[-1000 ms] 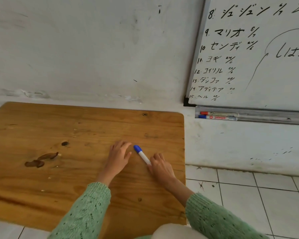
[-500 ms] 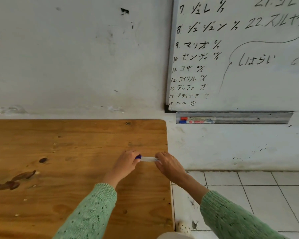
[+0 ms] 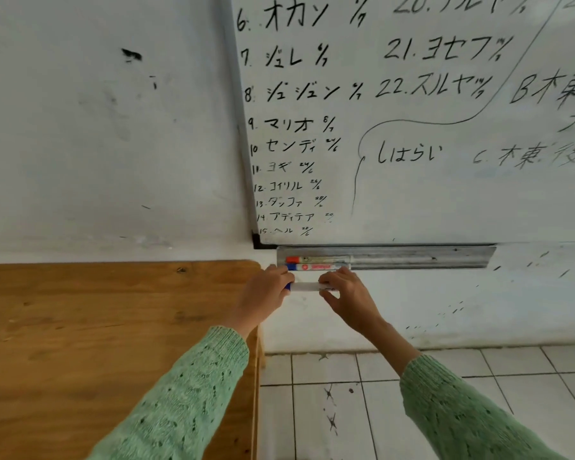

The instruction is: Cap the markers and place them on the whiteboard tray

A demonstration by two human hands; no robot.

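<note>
A white marker with a blue cap is held level between both hands, just below the left end of the metal whiteboard tray. My left hand grips its blue-capped end, and my right hand pinches the other end. Two capped markers lie in the tray: a red-capped marker behind and a blue-capped marker in front. The held marker's ends are hidden by my fingers.
A wooden table stands at the left, its right edge under my left wrist. The whiteboard with black writing hangs above the tray. White floor tiles lie below my right arm, and the tray's right part holds nothing.
Both hands lifted the blue-capped marker off the table and carried it right and up to just under the tray. The view turned toward the whiteboard.
</note>
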